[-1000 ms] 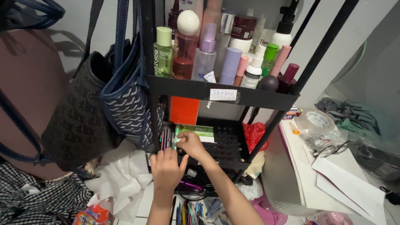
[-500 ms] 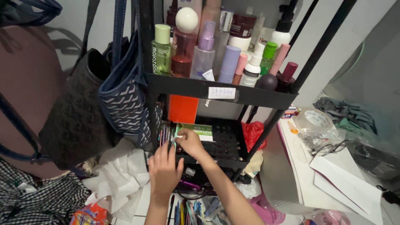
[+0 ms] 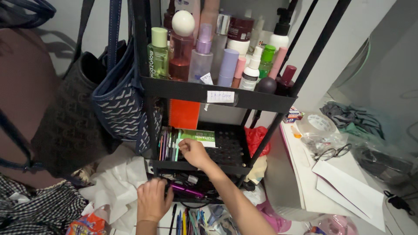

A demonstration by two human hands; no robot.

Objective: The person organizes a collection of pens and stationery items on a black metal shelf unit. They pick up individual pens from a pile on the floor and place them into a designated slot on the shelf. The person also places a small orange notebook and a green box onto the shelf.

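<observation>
A black three-tier cart [image 3: 217, 95] stands in front of me. On its middle shelf my right hand [image 3: 194, 152] rests on a row of thin upright pens and pencils [image 3: 167, 146], beside a flat green and white box [image 3: 198, 137]. My left hand [image 3: 152, 201] is lower, at the bottom shelf, fingers curled against a purple pen-like item [image 3: 186, 189]. Whether it grips the item I cannot tell. An orange notebook [image 3: 184, 114] stands at the back of the middle shelf.
Several bottles [image 3: 209, 52] fill the top shelf. Dark patterned bags [image 3: 104, 100] hang on the cart's left side. White cloth [image 3: 115, 187] lies below them. Pens [image 3: 187, 217] lie on the floor. A white table [image 3: 305, 165] on the right holds papers, glasses and a tape roll.
My left hand dropped from the middle shelf's front edge down to the bottom shelf. My right hand stayed on the pens. The view shifted slightly right.
</observation>
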